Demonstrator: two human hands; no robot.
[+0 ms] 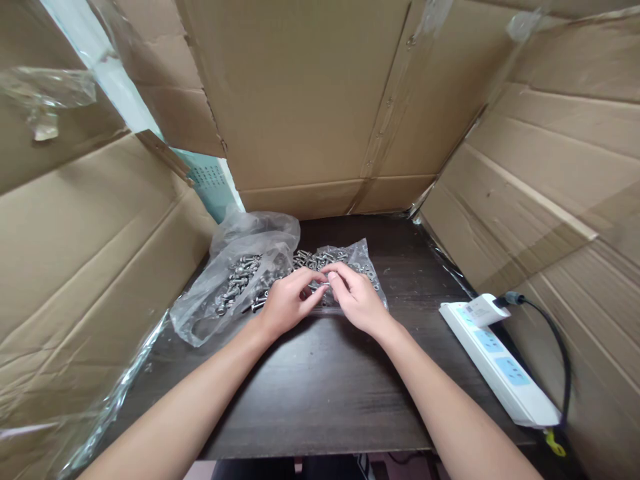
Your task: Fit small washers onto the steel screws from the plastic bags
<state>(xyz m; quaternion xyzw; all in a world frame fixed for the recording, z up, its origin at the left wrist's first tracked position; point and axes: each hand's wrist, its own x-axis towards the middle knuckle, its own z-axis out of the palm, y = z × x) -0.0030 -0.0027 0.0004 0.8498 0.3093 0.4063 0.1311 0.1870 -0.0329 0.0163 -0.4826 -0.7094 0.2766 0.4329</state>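
Note:
My left hand (pixel 289 301) and my right hand (pixel 359 298) meet above the table, fingertips almost touching. Between them is a small metal bolt (pixel 320 285). My left thumb and fingers pinch it from one side, and my right thumb and fingers close around its other end. The fingers partly hide it, so any nut on it is hard to make out. Left of my left hand, a clear plastic bag (pixel 195 319) lies open with many loose bolts (pixel 239 283) on it. Behind my hands, a second clear bag (pixel 357 250) carries more bolts and small ring-shaped pieces.
A dark wooden table (pixel 320 387) lies under everything. Cardboard walls (pixel 310 100) enclose it at the back and both sides. At the right, a white power strip (pixel 505 373) has a white adapter (pixel 485 310) plugged in, with a black cable (pixel 563 340) running from it.

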